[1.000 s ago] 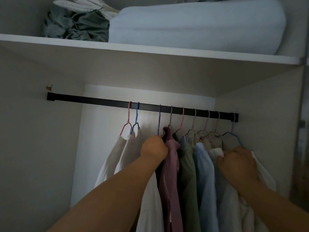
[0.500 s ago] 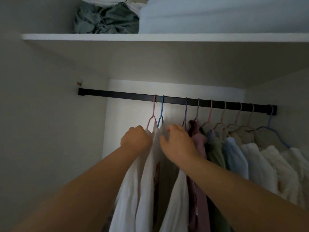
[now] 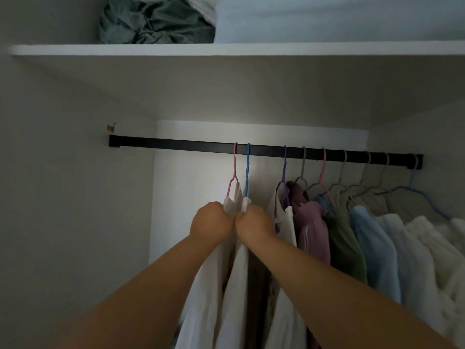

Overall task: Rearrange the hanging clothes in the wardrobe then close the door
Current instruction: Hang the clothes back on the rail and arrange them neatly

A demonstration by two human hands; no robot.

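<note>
A black rail [image 3: 176,144] spans the wardrobe with several hangers on it. My left hand [image 3: 210,224] grips the shoulder of a white shirt [image 3: 201,285] on a pink hanger [image 3: 234,170]. My right hand [image 3: 254,224] grips the neighbouring white shirt [image 3: 235,293] on a blue hanger [image 3: 247,167]. The two fists touch each other. Right of a gap hang a white garment on a purple hanger [image 3: 284,172], a mauve top [image 3: 310,227], a green one [image 3: 344,245], a light blue one [image 3: 372,250] and cream ones [image 3: 425,248].
A white shelf [image 3: 226,49] above carries a crumpled grey-green cloth [image 3: 153,23] and a pale blue folded bedding roll [image 3: 327,18]. The left wardrobe wall [image 3: 63,197] stands beside a bare stretch of rail. No door is in view.
My right hand left the clothes at the right end and came across to the blue hanger's shirt. My left hand shifted left onto the pink hanger's shirt. The view turned left.
</note>
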